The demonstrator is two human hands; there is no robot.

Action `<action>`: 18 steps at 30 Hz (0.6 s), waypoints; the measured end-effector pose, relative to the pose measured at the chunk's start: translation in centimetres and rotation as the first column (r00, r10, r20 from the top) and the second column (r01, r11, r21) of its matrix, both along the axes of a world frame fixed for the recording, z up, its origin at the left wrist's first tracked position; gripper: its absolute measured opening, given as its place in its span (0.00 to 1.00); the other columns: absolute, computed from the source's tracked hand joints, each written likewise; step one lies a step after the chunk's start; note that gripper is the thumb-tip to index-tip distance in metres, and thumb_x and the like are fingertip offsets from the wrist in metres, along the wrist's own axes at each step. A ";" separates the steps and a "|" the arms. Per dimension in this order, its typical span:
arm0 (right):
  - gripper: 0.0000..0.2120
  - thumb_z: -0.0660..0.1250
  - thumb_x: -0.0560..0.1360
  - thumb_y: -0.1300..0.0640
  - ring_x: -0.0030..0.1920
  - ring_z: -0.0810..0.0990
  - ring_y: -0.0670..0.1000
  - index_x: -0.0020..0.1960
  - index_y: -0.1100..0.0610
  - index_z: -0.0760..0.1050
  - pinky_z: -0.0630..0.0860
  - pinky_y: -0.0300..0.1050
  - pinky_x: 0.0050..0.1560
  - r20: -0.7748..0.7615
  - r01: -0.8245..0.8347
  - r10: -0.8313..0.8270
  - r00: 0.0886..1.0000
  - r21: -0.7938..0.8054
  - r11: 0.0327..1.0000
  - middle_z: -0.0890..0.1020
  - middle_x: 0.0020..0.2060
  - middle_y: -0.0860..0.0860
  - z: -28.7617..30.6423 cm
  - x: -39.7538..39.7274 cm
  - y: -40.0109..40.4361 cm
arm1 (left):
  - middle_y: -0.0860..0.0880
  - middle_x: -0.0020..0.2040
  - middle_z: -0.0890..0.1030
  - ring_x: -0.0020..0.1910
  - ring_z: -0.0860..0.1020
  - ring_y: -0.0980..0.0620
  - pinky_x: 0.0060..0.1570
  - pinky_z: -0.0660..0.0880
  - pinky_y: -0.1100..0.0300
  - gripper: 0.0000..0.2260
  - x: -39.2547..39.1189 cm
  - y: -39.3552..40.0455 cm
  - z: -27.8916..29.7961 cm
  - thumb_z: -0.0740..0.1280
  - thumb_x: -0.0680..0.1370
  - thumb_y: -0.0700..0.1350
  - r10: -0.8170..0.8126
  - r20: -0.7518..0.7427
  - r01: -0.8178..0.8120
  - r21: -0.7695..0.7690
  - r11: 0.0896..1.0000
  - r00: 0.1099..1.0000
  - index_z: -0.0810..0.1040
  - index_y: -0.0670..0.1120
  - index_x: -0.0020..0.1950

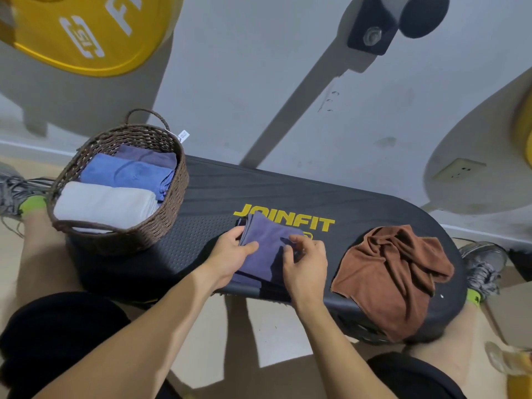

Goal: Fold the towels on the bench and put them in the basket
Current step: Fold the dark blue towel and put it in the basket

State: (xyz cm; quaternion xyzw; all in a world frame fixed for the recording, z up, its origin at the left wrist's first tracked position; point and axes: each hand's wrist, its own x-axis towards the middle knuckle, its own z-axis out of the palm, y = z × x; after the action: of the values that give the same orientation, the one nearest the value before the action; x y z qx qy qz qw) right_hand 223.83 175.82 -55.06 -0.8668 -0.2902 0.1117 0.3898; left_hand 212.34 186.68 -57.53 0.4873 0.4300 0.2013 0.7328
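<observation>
A folded purple towel [266, 243] lies on the middle of the black bench [218, 197]. My left hand [230, 254] grips its left edge, thumb on top. My right hand [305, 260] pinches the towel's right edge with curled fingers. To the right, a brown towel [394, 272] lies crumpled on the bench, hanging over the near edge. On the bench's left end stands a brown woven basket [169, 203] that holds three folded towels: a white one [103, 204], a blue one [126, 174] and a purple one [149, 156].
The bench stands against a grey wall [259, 96]. My knees and shoes flank it on both sides. A yellow weight plate [86, 33] hangs at the upper left, and a wall socket [459, 169] sits at the right.
</observation>
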 end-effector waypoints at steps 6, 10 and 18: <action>0.18 0.70 0.75 0.48 0.55 0.68 0.50 0.64 0.48 0.78 0.72 0.46 0.60 0.044 -0.275 0.292 0.955 -0.226 0.934 0.70 0.51 0.49 -3.2 -0.3 -1.1 | 0.44 0.50 0.84 0.51 0.82 0.42 0.54 0.78 0.42 0.08 -1.4 1.0 -0.8 0.66 0.78 0.37 -0.039 -0.324 0.108 0.199 0.974 0.945 0.77 0.46 0.55; 0.19 0.70 0.74 0.45 0.54 0.67 0.50 0.64 0.47 0.76 0.73 0.48 0.59 0.041 -0.251 0.268 0.962 -0.242 0.937 0.67 0.51 0.49 -3.8 -0.3 -0.6 | 0.46 0.46 0.83 0.39 0.83 0.47 0.36 0.81 0.54 0.07 -2.4 1.7 -0.2 0.70 0.77 0.46 -0.038 -0.546 0.213 0.262 0.941 0.837 0.74 0.49 0.52; 0.36 0.80 0.64 0.45 0.60 0.76 0.57 0.65 0.52 0.65 0.75 0.52 0.59 -0.218 -0.034 -0.034 0.975 -0.301 0.953 0.73 0.59 0.53 -3.0 0.3 -0.4 | 0.45 0.52 0.75 0.51 0.78 0.42 0.49 0.74 0.54 0.15 -3.9 -1.9 0.3 0.72 0.74 0.55 0.027 -0.824 0.455 0.339 0.823 0.566 0.72 0.46 0.48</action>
State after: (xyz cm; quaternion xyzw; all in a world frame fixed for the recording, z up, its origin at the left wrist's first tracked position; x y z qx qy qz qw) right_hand 224.09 175.46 -58.04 -0.8984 -0.2246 0.2506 0.2821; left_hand 208.45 184.82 -57.24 0.7527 0.5750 -0.0263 0.3194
